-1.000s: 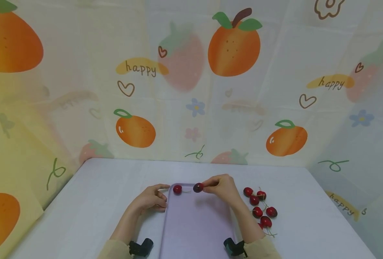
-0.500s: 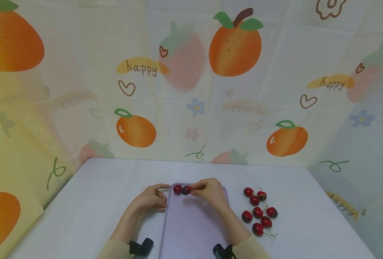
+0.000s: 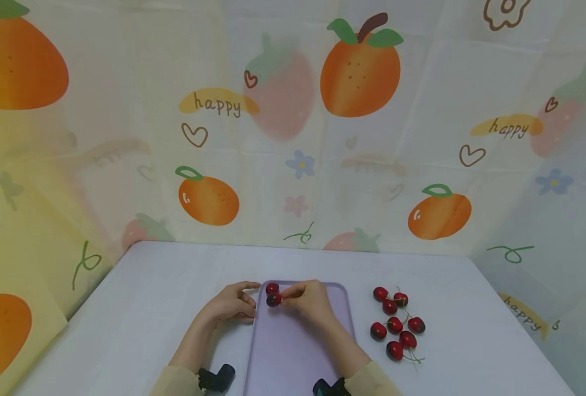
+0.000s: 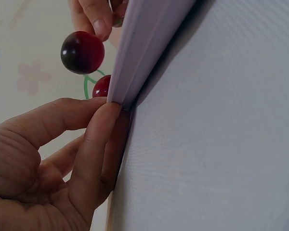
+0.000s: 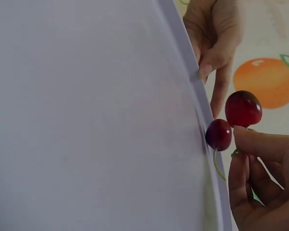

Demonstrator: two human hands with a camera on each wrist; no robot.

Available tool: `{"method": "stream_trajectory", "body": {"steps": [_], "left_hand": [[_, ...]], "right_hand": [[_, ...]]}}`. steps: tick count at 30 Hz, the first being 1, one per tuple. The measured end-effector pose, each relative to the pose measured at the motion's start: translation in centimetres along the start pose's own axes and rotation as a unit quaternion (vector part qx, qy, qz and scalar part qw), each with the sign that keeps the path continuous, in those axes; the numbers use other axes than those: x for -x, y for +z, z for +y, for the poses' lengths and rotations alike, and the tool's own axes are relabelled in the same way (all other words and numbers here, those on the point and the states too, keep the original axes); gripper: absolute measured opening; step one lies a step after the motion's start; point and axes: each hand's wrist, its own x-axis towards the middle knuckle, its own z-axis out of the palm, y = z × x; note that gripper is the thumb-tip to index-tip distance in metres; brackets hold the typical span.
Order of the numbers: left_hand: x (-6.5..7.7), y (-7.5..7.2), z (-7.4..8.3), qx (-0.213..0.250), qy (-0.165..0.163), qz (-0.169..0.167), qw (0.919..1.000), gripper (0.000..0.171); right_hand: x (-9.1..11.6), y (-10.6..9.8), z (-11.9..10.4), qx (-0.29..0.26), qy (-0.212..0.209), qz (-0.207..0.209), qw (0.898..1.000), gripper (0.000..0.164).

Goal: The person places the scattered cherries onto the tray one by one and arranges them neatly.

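My right hand [image 3: 310, 302] pinches a dark red cherry [image 3: 274, 300] between thumb and fingertips, above the far left corner of a pale purple tray [image 3: 303, 352]. Another cherry [image 3: 272, 289] with a green stem lies inside that corner, just beyond the held one; the right wrist view shows this lying cherry [image 5: 218, 134] against the tray wall. My left hand [image 3: 231, 302] is at the tray's left side, its index finger reaching to the corner. In the left wrist view, fingertips [image 4: 113, 111] of this hand touch the tray's rim [image 4: 130, 53].
Several cherries with stems [image 3: 394, 325] lie in a loose group on the white table [image 3: 471, 341], right of the tray. A fruit-patterned cloth [image 3: 273, 181] hangs behind the table. Each wrist wears a black camera mount [image 3: 217, 378].
My right hand has carried its cherry left across the tray's far end, then nearer to me, in front of the lying cherry. The left hand stays in place.
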Motion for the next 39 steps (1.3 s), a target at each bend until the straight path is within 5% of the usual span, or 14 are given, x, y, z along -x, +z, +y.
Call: {"method": "stream_trajectory", "body": {"steps": [14,39], "left_hand": [[0.02,0.00,0.06,0.005,0.005,-0.005,1.0000,0.072],[-0.09,0.00,-0.13,-0.005,-0.001,0.001,1.0000,0.072]], "right_hand": [[0.16,0.65,0.19,0.025,0.013,-0.022,0.999,0.016],[0.32,0.30,0.06,-0.022,0.021,-0.068,0.997,0.019]]}}
